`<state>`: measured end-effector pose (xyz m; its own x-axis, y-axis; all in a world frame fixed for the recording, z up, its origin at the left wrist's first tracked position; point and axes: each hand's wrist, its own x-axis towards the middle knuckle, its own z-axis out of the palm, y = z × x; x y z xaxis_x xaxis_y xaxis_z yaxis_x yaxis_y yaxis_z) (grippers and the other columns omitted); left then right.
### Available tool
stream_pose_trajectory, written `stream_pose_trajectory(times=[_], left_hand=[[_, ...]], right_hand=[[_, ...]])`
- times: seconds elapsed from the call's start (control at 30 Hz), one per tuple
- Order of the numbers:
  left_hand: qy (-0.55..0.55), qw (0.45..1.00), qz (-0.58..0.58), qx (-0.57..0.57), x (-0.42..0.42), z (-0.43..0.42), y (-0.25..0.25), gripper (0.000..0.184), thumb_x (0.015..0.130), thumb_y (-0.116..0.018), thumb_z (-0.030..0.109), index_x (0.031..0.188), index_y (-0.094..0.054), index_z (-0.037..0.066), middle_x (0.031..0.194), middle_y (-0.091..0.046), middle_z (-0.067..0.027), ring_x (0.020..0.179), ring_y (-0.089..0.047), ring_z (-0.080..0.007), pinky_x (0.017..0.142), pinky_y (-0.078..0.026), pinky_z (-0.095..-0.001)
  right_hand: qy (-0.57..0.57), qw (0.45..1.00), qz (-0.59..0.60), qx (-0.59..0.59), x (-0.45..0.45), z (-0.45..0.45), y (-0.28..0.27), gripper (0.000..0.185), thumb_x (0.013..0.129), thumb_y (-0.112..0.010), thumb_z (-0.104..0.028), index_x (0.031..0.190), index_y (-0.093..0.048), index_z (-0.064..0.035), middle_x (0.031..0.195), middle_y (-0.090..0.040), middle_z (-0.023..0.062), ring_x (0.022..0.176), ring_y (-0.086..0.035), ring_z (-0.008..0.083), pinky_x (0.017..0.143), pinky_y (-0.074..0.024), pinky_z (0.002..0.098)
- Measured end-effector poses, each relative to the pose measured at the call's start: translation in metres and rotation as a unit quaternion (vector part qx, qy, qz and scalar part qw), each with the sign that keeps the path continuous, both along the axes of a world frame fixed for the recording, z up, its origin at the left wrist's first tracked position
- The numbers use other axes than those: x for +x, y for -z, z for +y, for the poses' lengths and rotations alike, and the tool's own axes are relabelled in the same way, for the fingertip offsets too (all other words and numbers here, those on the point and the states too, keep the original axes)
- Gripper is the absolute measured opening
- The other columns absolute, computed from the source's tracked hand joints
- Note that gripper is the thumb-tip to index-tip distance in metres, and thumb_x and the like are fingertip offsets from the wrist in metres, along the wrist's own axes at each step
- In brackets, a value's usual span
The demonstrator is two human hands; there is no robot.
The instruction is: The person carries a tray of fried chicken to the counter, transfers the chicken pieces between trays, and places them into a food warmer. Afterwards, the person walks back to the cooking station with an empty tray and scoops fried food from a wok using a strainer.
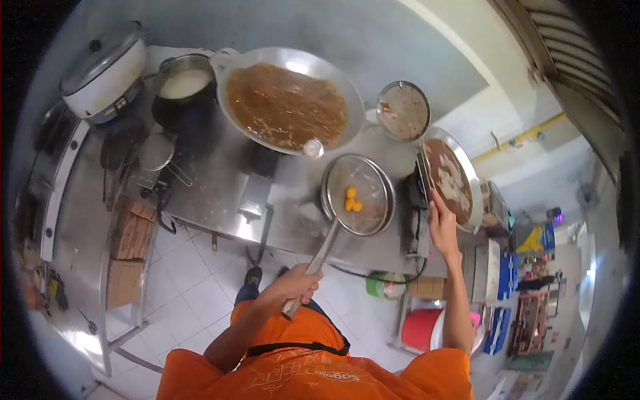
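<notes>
My left hand point(298, 285) is closed round the long handle of a mesh strainer point(363, 177). Its round basket is over the steel counter and holds several small yellow-orange balls point(351, 200). At the near edge of the right wok point(475, 190), my right hand point(443, 227) closes on a slim, long metal utensil point(424, 167), whose kind I cannot make out. Pale pieces point(453, 179) lie in brown liquid inside that wok. Left of it, a large wok point(287, 107) of brown, oily liquid has a small metal cup or ladle head point(313, 148) at its front rim.
Another strainer point(404, 110) with residue rests between the woks. Further left are a pot of pale liquid point(185, 83), a lidded white cooker point(107, 80) and a small sieve point(157, 152). A hose point(373, 279) hangs below the counter's front edge. Cardboard boxes point(125, 283) sit below left.
</notes>
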<state>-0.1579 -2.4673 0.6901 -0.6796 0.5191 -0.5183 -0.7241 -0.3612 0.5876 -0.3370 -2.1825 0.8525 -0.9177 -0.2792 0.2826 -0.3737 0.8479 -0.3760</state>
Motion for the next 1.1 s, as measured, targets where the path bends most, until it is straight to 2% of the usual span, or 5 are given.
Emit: stream_pose_trajectory(times=[0.23,0.47,0.8,1.07,1.1], left_hand=[[-0.049,0.997,0.027,-0.062,0.043,0.019,-0.051,0.019,0.099,-0.052,0.023,0.106,-0.046,0.006,0.065,-0.041,0.0025,0.044,-0.038,-0.0074,0.037,-0.033,-0.0253],[-0.106,0.989,-0.006,-0.099,0.058,0.063,-0.076,0.017,0.099,-0.05,0.019,0.105,-0.042,0.005,0.066,-0.041,0.0012,0.044,-0.038,-0.0075,0.038,-0.033,-0.025],[-0.18,0.975,-0.015,-0.129,0.066,0.135,-0.07,0.013,0.099,-0.048,0.016,0.104,-0.042,0.005,0.069,-0.042,0.0015,0.045,-0.037,-0.0062,0.038,-0.033,-0.0245],[-0.171,0.972,0.009,-0.163,0.05,0.154,-0.062,0.021,0.097,-0.05,0.016,0.112,-0.042,0.004,0.069,-0.043,0.0008,0.044,-0.037,-0.006,0.038,-0.033,-0.0233],[-0.158,0.969,0.031,-0.189,0.047,0.157,-0.059,0.021,0.097,-0.05,0.015,0.112,-0.042,0.004,0.069,-0.043,0.0006,0.044,-0.038,-0.0067,0.038,-0.034,-0.0241]], right_hand=[[0.096,0.987,-0.008,0.13,0.039,0.107,0.12,0.047,0.096,-0.047,-0.008,0.143,-0.042,-0.0122,0.073,-0.059,0.0306,0.065,-0.061,0.0446,0.059,-0.0475,0.0488],[0.043,0.979,-0.067,0.187,0.029,0.172,0.211,0.051,0.094,-0.047,-0.01,0.145,-0.036,-0.0139,0.071,-0.059,0.0329,0.069,-0.061,0.0488,0.063,-0.048,0.0571],[-0.004,0.987,-0.082,0.139,0.023,0.205,0.211,0.047,0.096,-0.048,-0.012,0.142,-0.042,-0.0127,0.073,-0.058,0.0337,0.069,-0.061,0.0491,0.064,-0.0492,0.0552],[-0.123,0.982,0.066,-0.131,0.042,0.149,0.288,0.044,0.101,-0.046,-0.022,0.144,-0.041,-0.0133,0.075,-0.063,0.029,0.051,-0.062,0.034,0.046,-0.045,0.0428],[-0.034,0.957,-0.186,-0.218,0.056,0.135,0.267,0.044,0.102,-0.045,-0.025,0.145,-0.041,-0.0161,0.067,-0.059,0.019,0.047,-0.054,0.0234,0.041,-0.0383,0.0364]])
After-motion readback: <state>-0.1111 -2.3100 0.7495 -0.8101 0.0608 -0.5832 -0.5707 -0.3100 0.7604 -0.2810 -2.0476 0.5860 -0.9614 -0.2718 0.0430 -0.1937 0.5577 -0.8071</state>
